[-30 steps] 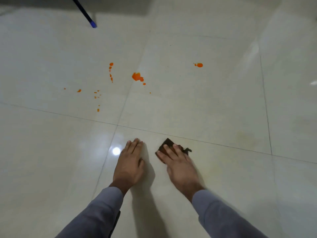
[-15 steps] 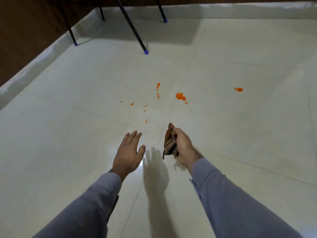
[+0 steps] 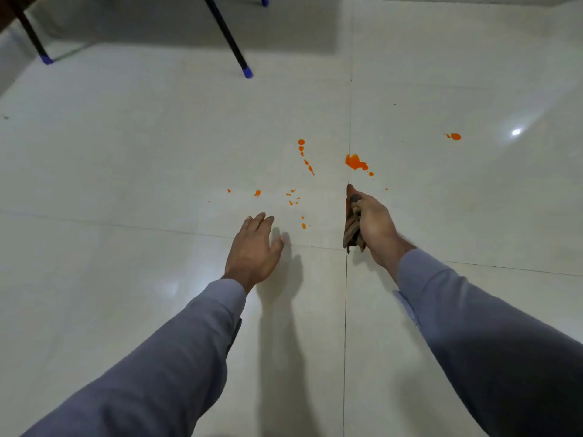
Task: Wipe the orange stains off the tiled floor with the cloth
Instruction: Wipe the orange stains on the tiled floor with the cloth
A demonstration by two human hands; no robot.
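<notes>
I see a glossy tiled floor (image 3: 126, 159), large pale cream tiles, thin dark grout lines crossing near centre, a bright light glare at 2 o'clock. Dark thin furniture legs (image 3: 225, 36) with blue plastic tips stand at 12 and 11 o'clock, grey shadow under them; a strip of dark wood shows at the top left corner. Orange stains (image 3: 356, 162): the biggest blob sits on the vertical grout line just above centre, a drip chain of small drops at its 9 o'clock, fine specks scattered lower left of that, one lone round spot far out at 2 o'clock. All wet-looking, bright, irregular. My right hand (image 3: 373, 225) grips the cloth (image 3: 351, 230), fingers curled round it; the cloth is brown, crumpled, soft, hanging bunched out of the fist, held above the floor at 6 o'clock of the big blob, apart from it. My left hand (image 3: 254, 247) is flat, palm down, fingers straight and close together, thumb out, holding nothing, at 9 o'clock of the cloth, near the lowest specks. I cannot tell if it touches the tile. Both arms wear grey-blue long sleeves (image 3: 176, 357), smooth fabric.
</notes>
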